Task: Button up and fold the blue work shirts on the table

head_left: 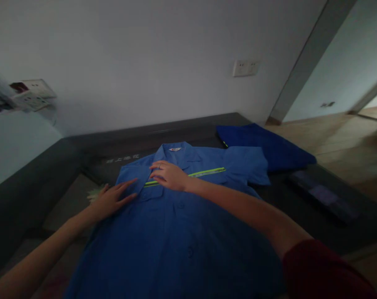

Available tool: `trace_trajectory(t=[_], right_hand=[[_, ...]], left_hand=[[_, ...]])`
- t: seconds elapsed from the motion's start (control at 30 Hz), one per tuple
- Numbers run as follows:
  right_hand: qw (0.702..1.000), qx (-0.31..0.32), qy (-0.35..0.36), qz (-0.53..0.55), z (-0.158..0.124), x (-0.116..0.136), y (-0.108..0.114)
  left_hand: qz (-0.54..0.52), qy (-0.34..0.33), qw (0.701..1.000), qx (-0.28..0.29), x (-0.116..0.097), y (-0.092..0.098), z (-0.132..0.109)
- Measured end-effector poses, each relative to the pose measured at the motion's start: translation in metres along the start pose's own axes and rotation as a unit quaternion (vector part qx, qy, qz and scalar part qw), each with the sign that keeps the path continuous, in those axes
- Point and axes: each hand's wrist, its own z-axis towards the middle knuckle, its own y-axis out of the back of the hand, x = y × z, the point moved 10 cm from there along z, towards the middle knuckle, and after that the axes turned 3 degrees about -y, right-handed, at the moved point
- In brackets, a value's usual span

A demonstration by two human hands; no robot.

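Observation:
A blue short-sleeved work shirt [188, 224] lies front up on a dark surface, its collar away from me. A yellow-green and silver reflective stripe [207, 172] crosses its chest. One sleeve [247, 162] spreads out to the right; on the left, the sleeve cloth [134, 172] appears turned inward over the chest. My left hand [115, 198] rests at the shirt's left edge, thumb and fingers apart. On the upper chest, across the stripe, lies my right hand [169, 174] with fingers spread and slightly bent, touching the cloth. Neither hand visibly grips anything.
A folded darker blue garment [263, 145] lies at the back right. Nearer me on that side is a dark oblong item [323, 195], blurred. Behind the dark tabletop [194, 128] rises a wall with a socket plate [246, 68]. A socket strip [31, 99] hangs at left.

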Motion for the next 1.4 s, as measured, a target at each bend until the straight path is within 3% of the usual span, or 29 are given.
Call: trace_trajectory(t=[0.1, 0.2, 0.33, 0.5, 0.6, 0.7, 0.87, 1.03, 1.2, 1.4], right_hand=[[0.998, 0.003, -0.061, -0.004, -0.057, -0.016, 0.033], [0.989, -0.007, -0.147, -0.002, -0.112, -0.037, 0.067], [0.960, -0.052, -0.276, 0.000, -0.174, -0.066, 0.118], [0.891, -0.162, -0.414, -0.096, -0.241, -0.105, 0.188], [0.824, -0.142, -0.511, -0.198, -0.279, -0.127, 0.207], [0.762, -0.071, -0.588, -0.262, -0.306, -0.142, 0.208], [0.696, 0.016, -0.665, -0.269, -0.327, -0.149, 0.200], [0.675, 0.014, -0.696, -0.243, -0.334, -0.149, 0.202], [0.708, -0.003, -0.679, -0.195, -0.331, -0.152, 0.189], [0.752, -0.097, -0.639, -0.130, -0.335, -0.166, 0.189]], left_hand=[[0.021, 0.000, 1.000, -0.019, -0.004, 0.016, 0.026], [-0.021, -0.037, 0.998, -0.048, -0.030, 0.028, 0.062], [-0.114, -0.119, 0.983, -0.085, -0.100, 0.039, 0.112], [-0.166, -0.233, 0.951, -0.114, -0.212, 0.044, 0.175], [-0.172, -0.265, 0.943, -0.108, -0.270, 0.038, 0.214], [-0.126, -0.238, 0.960, -0.080, -0.305, 0.018, 0.250], [-0.061, -0.155, 0.985, -0.039, -0.310, -0.026, 0.276], [-0.043, -0.132, 0.989, -0.047, -0.304, -0.045, 0.272], [-0.048, -0.130, 0.990, -0.032, -0.306, -0.047, 0.272], [-0.078, -0.134, 0.977, -0.145, -0.304, -0.011, 0.257]])
